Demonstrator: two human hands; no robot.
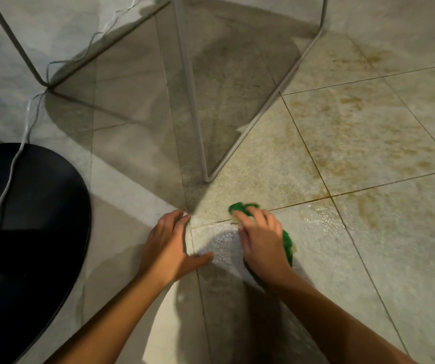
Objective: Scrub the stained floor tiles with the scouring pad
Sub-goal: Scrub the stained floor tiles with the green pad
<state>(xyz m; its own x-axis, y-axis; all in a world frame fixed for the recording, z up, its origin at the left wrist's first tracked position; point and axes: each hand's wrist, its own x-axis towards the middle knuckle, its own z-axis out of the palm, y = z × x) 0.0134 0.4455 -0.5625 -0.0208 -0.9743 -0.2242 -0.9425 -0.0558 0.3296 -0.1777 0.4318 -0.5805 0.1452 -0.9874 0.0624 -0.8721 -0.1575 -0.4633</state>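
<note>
The right hand (pixel 261 243) holds the green scouring pad (pixel 244 207) down on the wet floor tiles (pixel 316 232). Just beside it, the left hand (pixel 169 240) lies flat.

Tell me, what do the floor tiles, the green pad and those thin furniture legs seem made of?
The floor tiles: likely ceramic or stone, speckled, glossy where wet, grout lines between. The scouring pad: green, fuzzy-looking, probably synthetic abrasive fibre on pale sponge. The thin legs: pale bent rod, probably painted metal.
</note>
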